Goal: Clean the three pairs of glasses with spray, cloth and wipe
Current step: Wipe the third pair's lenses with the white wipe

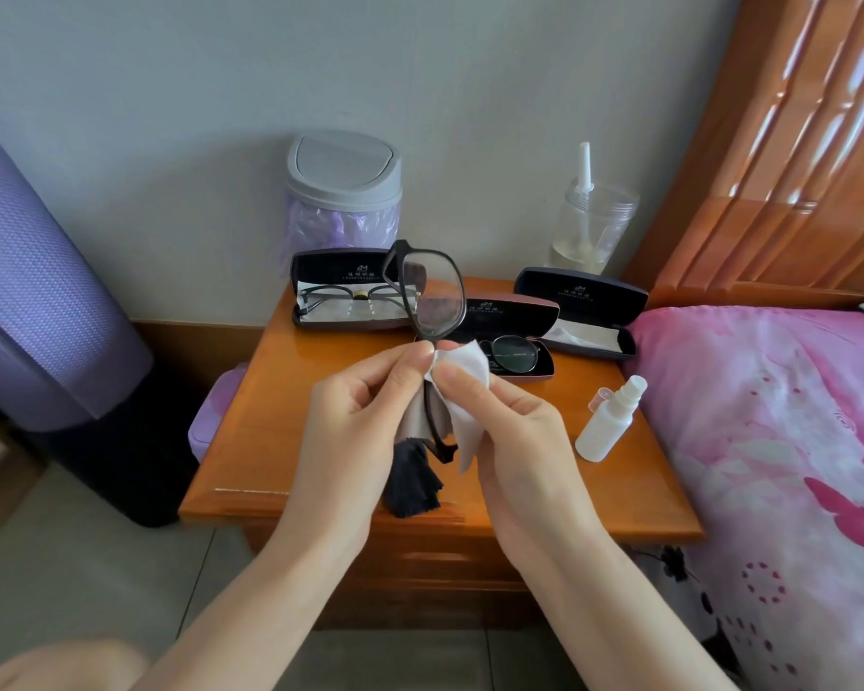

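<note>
Black-framed glasses wiped above the worktop [280, 416].
Left hand [365, 416]: fingers gripped the black-framed glasses [432, 296] upright, together with a dark cloth [412, 481] hanging below. Right hand [510, 431]: fingers pinched a white wipe [462, 366] against the lower lens. Spray bottle [607, 426] stood to the right. Farther back, round glasses [515, 354] and another pair [350, 299] lay in open cases.

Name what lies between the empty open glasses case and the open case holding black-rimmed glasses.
Head view: a third open maroon case holding round thin-rimmed glasses sits between them.
</note>
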### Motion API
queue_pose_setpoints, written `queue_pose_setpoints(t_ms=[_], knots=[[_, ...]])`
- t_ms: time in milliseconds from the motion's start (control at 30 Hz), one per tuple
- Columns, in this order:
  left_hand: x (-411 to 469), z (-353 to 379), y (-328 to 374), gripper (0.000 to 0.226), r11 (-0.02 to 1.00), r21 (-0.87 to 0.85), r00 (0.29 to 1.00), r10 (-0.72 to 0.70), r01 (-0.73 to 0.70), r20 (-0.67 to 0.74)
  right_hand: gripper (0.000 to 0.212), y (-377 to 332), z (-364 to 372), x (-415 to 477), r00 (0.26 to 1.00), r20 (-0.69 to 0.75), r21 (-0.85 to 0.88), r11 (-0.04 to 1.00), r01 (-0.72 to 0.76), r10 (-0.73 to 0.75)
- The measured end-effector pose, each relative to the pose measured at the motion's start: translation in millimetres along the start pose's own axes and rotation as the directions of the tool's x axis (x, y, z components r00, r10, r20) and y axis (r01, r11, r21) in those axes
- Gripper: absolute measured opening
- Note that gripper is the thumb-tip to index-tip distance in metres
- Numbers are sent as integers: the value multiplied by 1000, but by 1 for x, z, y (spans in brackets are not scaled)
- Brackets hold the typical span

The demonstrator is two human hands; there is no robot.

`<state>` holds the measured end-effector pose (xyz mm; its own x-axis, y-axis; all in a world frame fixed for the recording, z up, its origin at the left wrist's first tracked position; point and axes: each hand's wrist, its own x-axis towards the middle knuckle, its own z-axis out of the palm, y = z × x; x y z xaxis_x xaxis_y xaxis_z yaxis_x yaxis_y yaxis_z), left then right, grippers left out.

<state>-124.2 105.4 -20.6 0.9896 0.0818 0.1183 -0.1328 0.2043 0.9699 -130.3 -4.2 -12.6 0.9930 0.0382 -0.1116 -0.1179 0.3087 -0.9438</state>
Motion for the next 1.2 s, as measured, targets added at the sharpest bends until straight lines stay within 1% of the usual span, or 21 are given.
queue_pose_setpoints(t_ms=[100, 167, 467, 567, 667, 767, 867, 933, 1067, 1200], knots=[[1, -1, 0, 24, 1000, -26, 1000, -15, 15, 1, 29, 0, 1, -1, 999, -36, 0, 1000, 12, -12], [1, -1, 2, 26, 998, -56, 1000, -31, 31, 2, 25, 0, -1, -1, 999, -45, -7, 1000, 15, -15], [-1, -1, 6, 27, 989, -142, 999, -39, 40, 10, 25, 0, -6, -5, 996, -68, -116, 992, 47, -55], [1, -2, 4, 30, 981, -185, 998, -59, 58, -2, 30, 1, -7, -7, 998, -34, -115, 992, 53, -57], [4, -3, 5, 32, 974, -220, 998, -56, 46, -39, 27, 3, -7, -9, 999, 46, -82, 996, 30, -26], [5, -3, 6, 30, 961, -274, 995, -69, 48, -69, 28, 6, -7, -9, 996, 85, -131, 991, 1, 11], [4, -4, 7, 30, 965, -257, 993, -78, 55, -83, 27, 7, -5, -9, 998, 64, -203, 979, -9, 23], [2, -3, 6, 28, 973, -225, 995, -73, 55, -71, 28, 8, -4, -10, 997, 64, -219, 975, -19, 34], [-3, 1, 5, 27, 990, -124, 996, -72, 65, -58, 35, 8, -2, -10, 997, 80, -184, 983, -7, 22], [-7, 5, 10, 24, 995, -95, 999, -6, 2, -43, 33, 5, -2, -7, 995, 85, -112, 991, 68, -59]])
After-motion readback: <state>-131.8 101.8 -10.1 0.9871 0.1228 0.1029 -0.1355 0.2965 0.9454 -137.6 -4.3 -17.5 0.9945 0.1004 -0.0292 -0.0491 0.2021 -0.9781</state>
